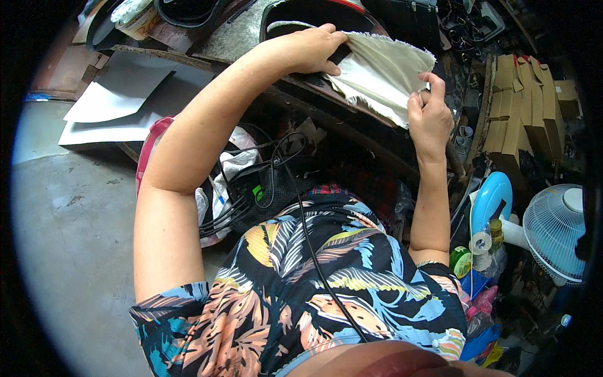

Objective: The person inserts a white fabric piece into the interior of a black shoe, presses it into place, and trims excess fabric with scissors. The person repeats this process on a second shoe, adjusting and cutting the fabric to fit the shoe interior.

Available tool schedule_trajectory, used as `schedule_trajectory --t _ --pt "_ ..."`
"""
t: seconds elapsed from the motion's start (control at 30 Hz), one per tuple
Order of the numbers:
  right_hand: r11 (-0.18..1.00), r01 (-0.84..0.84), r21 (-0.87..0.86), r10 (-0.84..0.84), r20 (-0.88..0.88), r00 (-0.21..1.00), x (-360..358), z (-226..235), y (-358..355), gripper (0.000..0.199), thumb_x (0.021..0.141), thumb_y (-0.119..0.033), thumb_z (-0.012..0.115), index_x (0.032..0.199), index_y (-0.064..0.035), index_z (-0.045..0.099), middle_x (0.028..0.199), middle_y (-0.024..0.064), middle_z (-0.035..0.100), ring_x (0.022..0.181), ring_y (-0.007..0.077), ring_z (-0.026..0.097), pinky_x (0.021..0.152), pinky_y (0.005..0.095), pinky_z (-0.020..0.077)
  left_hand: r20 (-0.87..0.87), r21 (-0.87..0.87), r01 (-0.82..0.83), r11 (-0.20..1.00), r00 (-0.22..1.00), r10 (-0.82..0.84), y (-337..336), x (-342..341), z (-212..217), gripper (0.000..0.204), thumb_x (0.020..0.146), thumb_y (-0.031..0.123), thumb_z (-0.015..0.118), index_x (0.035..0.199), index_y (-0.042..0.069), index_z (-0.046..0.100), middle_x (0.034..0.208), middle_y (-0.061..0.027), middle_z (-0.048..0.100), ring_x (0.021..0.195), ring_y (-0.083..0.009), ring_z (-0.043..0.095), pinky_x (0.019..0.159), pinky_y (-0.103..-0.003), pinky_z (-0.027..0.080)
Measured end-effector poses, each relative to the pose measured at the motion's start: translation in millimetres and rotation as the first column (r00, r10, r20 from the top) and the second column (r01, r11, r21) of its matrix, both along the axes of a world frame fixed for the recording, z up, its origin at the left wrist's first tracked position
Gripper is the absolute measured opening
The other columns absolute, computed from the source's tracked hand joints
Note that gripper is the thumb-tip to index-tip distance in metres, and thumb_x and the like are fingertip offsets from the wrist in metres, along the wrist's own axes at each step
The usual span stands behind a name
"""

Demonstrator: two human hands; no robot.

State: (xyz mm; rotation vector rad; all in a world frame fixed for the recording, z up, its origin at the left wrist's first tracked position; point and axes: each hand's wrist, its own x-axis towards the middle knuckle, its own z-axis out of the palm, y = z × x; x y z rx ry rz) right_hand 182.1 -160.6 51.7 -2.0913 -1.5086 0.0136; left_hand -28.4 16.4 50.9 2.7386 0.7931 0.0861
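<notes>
A cream-white piece of cloth [391, 74] with frayed edges is spread between my two hands at the work table. My left hand [306, 50] holds its left end, index finger at the upper corner and thumb near the lower edge; the other fingers are partly hidden. At the cloth's right end, my right hand [432, 116] pinches the edge between curled fingers and thumb. Beneath and behind the cloth is a dark, round-ended container with a red rim [358, 6].
White sheets [119, 94] overhang the table's left side. Below lie a pink-rimmed basin [151, 147] and looped black cables [276, 160]. To the right are folded brown cartons [524, 107], a fan [556, 232], a light blue ring-shaped object [493, 198] and tape rolls [482, 243].
</notes>
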Motion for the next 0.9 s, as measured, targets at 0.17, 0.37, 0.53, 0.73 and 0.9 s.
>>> schedule_trajectory --t 0.17,0.37,0.53,0.73,0.9 --pt "0.981 -0.072 0.181 0.039 0.182 0.983 1 27 9 0.057 0.081 -0.002 0.066 0.133 -0.0176 0.052 0.106 0.0056 0.066 0.101 0.022 0.066 0.086 0.0386 0.0535 -0.007 -0.017 -0.002 1.0 1.0 0.002 0 3 2 0.075 0.079 0.031 0.081 0.14 0.001 0.049 0.134 -0.0218 0.055 0.126 -0.037 0.055 0.105 -0.043 0.048" --pt "0.791 -0.541 0.284 0.408 0.413 0.814 -27 30 55 0.055 0.086 -0.023 0.073 0.139 -0.0219 0.058 0.132 0.0126 0.061 0.127 0.0319 0.052 0.107 0.0445 0.0421 0.011 0.029 0.074 0.997 0.997 -0.075 3 -4 -3 0.079 0.079 0.032 0.08 0.142 0.0 0.044 0.126 -0.0221 0.056 0.118 -0.0393 0.058 0.1 -0.043 0.048" --pt "0.899 -0.431 0.075 0.352 0.461 0.814 -42 -3 98 0.047 0.087 -0.021 0.07 0.132 -0.0338 0.063 0.149 0.007 0.048 0.135 0.0289 0.047 0.113 0.0438 0.0368 0.118 0.207 0.083 0.975 0.987 -0.109 21 -26 -4 0.067 0.082 0.026 0.079 0.141 0.013 0.051 0.118 -0.0168 0.064 0.114 -0.0348 0.062 0.096 -0.041 0.053" --pt "0.842 -0.473 0.26 0.171 0.703 0.691 -52 5 103 0.03 0.08 -0.021 0.073 0.11 -0.0164 0.072 0.139 0.0131 0.053 0.129 0.0333 0.047 0.109 0.0502 0.0357 0.296 0.294 0.038 0.955 0.946 -0.129 14 -45 -13 0.033 0.085 0.016 0.072 0.114 0.011 0.058 0.104 -0.0123 0.064 0.103 -0.0317 0.065 0.086 -0.043 0.053" --pt "0.785 -0.615 -0.068 0.495 0.665 0.559 -45 1 98 0.027 0.089 -0.02 0.065 0.113 -0.0296 0.073 0.129 -0.0043 0.065 0.135 0.0202 0.05 0.121 0.047 0.027 0.479 0.077 -0.103 0.992 0.876 0.054 -9 -71 -25 0.027 0.084 0.005 0.072 0.109 0.007 0.062 0.108 -0.0121 0.064 0.103 -0.0297 0.066 0.087 -0.035 0.054"
